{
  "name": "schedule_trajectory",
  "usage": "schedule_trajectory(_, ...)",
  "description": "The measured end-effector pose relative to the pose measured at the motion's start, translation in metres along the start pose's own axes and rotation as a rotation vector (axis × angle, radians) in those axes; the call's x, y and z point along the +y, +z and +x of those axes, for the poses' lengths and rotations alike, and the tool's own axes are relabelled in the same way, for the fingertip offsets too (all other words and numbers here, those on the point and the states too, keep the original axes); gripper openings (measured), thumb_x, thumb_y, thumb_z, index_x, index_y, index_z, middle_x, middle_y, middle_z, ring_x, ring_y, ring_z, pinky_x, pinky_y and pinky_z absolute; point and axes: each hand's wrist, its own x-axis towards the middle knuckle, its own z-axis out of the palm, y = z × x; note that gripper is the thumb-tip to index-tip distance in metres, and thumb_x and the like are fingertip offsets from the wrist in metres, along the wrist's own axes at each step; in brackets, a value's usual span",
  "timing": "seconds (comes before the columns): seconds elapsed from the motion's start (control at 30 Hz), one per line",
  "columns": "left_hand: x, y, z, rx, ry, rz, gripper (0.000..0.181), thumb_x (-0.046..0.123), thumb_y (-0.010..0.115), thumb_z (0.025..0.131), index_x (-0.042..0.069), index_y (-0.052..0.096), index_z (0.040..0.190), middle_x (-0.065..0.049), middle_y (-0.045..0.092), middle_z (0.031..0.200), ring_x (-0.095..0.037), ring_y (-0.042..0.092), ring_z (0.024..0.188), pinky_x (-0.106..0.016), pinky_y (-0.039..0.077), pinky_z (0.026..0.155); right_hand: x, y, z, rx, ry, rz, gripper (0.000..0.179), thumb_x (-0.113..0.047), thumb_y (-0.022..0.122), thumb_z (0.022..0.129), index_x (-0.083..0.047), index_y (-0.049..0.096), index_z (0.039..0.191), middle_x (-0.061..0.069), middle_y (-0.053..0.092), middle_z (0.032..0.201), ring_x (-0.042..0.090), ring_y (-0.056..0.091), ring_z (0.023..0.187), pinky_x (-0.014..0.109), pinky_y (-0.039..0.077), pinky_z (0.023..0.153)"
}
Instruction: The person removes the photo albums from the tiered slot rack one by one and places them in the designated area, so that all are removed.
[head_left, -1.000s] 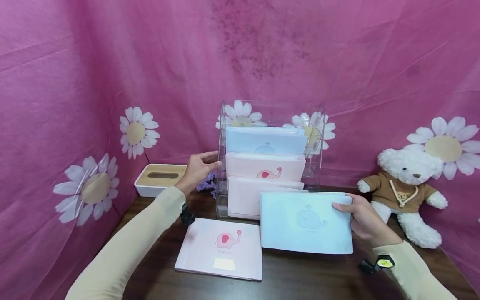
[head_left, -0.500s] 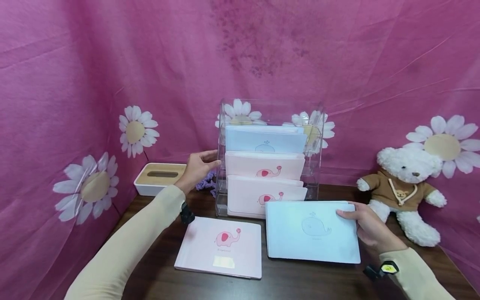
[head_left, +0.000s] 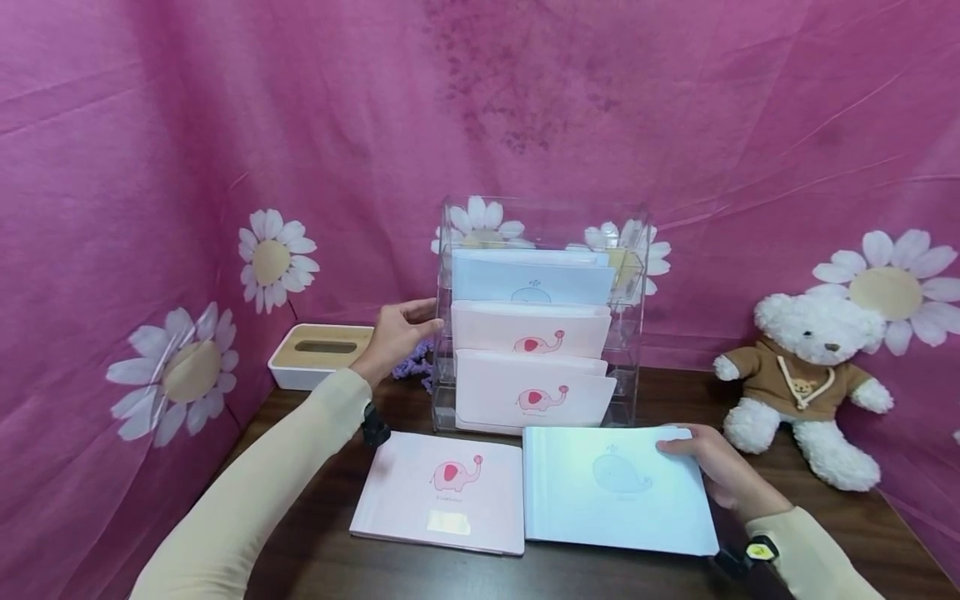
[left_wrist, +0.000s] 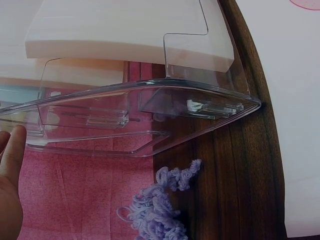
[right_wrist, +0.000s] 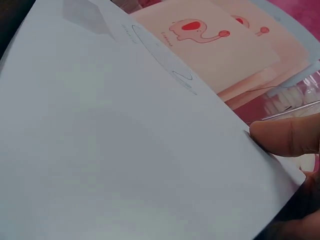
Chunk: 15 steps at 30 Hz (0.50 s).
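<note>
Clear rack [head_left: 444, 402]: left hand [head_left: 392, 340] touches its left side, presumably to steady it; whether it grips cannot be told. In front of the rack, right hand [head_left: 723, 473] pinches the blue booklet [head_left: 592, 521] by its edge, probably for control. Left wrist view exposes purple flowers [left_wrist: 159, 212] beside the rack, partly hidden in the head view.

Your head cam looks forward-down from farther back, left wrist cam's tight side-on to the clear rack [left_wrist: 170, 82], right's super close, probably catching it too.
</note>
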Motion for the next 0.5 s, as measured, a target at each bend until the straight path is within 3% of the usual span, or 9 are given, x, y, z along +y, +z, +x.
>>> schedule_trajectory(0.27, 0.001, 0.0, 0.0, -0.002, -0.004, -0.013, 0.05, 0.017, 0.076, 0.092, 0.01, 0.063, 0.139, -0.013, 0.066, 0.138, -0.026, 0.063, 0.129, -0.042, 0.052, 0.109, 0.014, 0.0, 0.004, 0.076, 0.072, -0.063, 0.055, -0.019, 0.062, 0.097, 0.01, 0.047, 0.141, 0.0, 0.077, 0.096, 0.016, 0.074, 0.085, 0.037, 0.064, 0.075)
schedule_trajectory(0.5, 0.0, 0.0, 0.0, 0.0, 0.005, -0.011, 0.049, 0.017, 0.076, 0.092, 0.009, 0.063, 0.139, -0.013, 0.066, 0.138, -0.025, 0.063, 0.13, -0.042, 0.052, 0.109, 0.028, -0.001, 0.011, 0.065, 0.077, -0.121, 0.058, -0.015, 0.063, 0.095, 0.012, 0.045, 0.144, 0.003, 0.077, 0.105, 0.017, 0.073, 0.089, 0.037, 0.063, 0.077)
